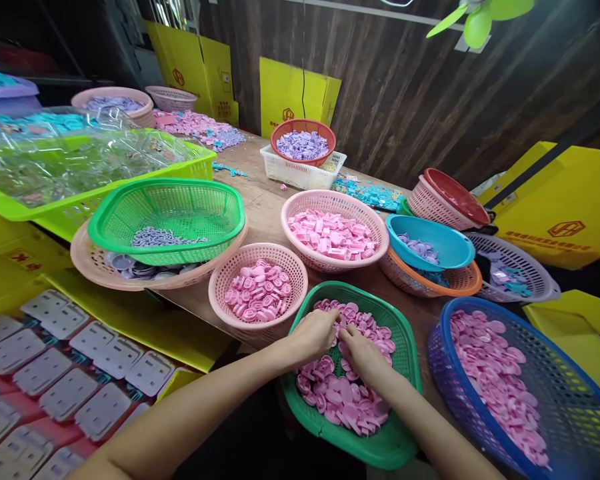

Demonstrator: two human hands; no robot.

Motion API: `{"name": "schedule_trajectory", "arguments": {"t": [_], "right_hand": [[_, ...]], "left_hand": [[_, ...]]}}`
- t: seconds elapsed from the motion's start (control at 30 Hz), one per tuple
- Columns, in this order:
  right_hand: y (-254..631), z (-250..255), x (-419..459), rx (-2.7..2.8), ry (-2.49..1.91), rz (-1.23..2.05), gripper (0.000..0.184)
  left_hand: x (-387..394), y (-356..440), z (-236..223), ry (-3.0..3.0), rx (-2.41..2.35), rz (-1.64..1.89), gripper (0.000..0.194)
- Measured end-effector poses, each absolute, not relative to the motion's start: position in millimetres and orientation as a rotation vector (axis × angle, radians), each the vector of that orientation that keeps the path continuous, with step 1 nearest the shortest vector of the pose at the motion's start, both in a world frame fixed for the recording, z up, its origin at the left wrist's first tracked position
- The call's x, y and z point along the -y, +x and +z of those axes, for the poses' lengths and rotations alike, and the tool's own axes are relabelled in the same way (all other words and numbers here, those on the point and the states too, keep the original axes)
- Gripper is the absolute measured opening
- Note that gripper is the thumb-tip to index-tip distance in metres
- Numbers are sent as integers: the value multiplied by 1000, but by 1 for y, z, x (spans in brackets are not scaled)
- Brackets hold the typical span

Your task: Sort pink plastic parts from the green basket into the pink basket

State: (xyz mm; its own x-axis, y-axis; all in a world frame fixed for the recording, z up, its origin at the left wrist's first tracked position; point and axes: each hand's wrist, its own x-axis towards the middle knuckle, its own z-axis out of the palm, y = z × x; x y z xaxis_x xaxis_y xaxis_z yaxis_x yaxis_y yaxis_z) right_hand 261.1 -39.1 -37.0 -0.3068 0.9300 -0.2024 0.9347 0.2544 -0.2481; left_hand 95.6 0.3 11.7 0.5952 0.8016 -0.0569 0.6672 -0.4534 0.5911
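Tabletop (253, 180), wooden, with baskets of plastic parts. At right, a blue basket (570, 380) contains pink pieces along its left side. Next to it, a dark green basket (363, 452) holds the loose pink parts (347, 400) being handled. Beyond its left rim lies a smaller pink basket (219, 293) of pink parts. Left hand (316, 337) and right hand (364, 355) meet over the dark green basket, fingers bent, tips close together; whether they grip a part cannot be told.
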Motion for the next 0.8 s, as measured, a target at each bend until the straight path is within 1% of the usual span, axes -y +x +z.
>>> {"name": "schedule_trajectory", "arguments": {"t": [0.07,0.17,0.27,0.4,0.47,0.5,0.57,0.7,0.73,0.8], "right_hand": [[259,-38,38,-2468,1822,-494,26],[258,-38,39,-2493,1794,-493,29],[262,-36,39,-2537,1786,-510,28],[278,-23,40,-2588,1858,-526,21],[290,-14,44,-2602,1935,-499,23],[295,-9,46,-2603,1982,-483,25],[305,1,55,-2606,2090,-481,27],[312,14,76,-2634,2311,-608,24],[311,15,80,-2641,2342,-642,24],[308,19,87,-2652,2381,-713,23]], "left_hand": [[-1,93,11,2289,-1193,307,30],[-1,89,9,2300,-1227,292,29],[3,90,5,2348,-1199,195,26],[15,106,-3,2434,-992,57,16],[22,122,-8,2444,-851,7,9],[24,131,-11,2445,-785,-15,9],[27,149,-17,2433,-700,-41,19],[27,170,-28,2360,-702,-45,44],[26,172,-30,2331,-719,-26,47],[26,172,-32,2250,-794,78,47]]}}
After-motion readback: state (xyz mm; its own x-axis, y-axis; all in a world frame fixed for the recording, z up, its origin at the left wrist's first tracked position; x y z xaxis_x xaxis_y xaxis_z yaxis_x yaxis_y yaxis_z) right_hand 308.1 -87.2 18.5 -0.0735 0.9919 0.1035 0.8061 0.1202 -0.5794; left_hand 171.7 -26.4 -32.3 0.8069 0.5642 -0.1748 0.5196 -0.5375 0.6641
